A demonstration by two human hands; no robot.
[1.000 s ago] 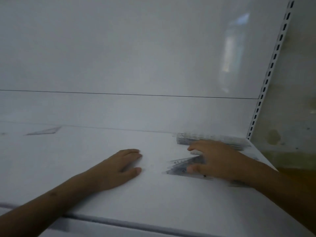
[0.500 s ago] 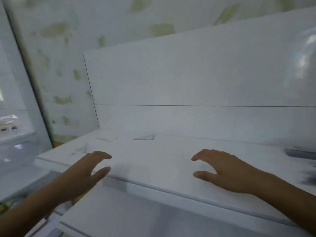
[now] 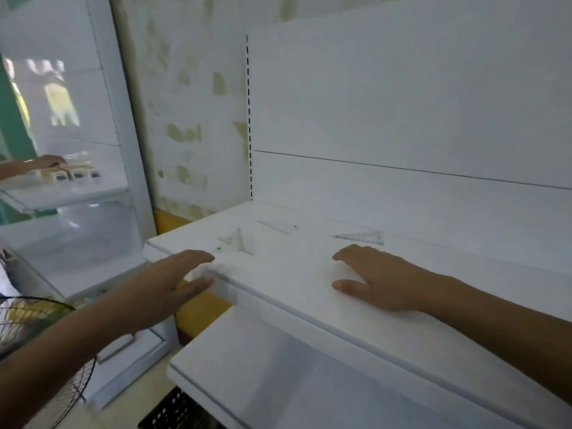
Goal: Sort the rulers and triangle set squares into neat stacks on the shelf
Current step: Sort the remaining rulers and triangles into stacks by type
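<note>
Three clear plastic pieces lie flat on the white shelf. A triangle set square sits near the left end, a short ruler lies behind it, and a second triangle set square lies further right. My left hand hovers at the shelf's front left edge, fingers straight, holding nothing, just short of the left set square. My right hand rests palm down on the shelf, fingers relaxed, just in front of the right set square. The stacks I handled earlier are out of view to the right.
A lower white shelf juts out below. To the left stands a glass display case where another person's hand touches small boxes. A fan's wire guard is at lower left. A slotted upright marks the shelf's left end.
My view has swung left, from the shelf's right end to its left end. My right hand has left the stack of set squares, and both hands have moved left, empty, toward the loose pieces.
</note>
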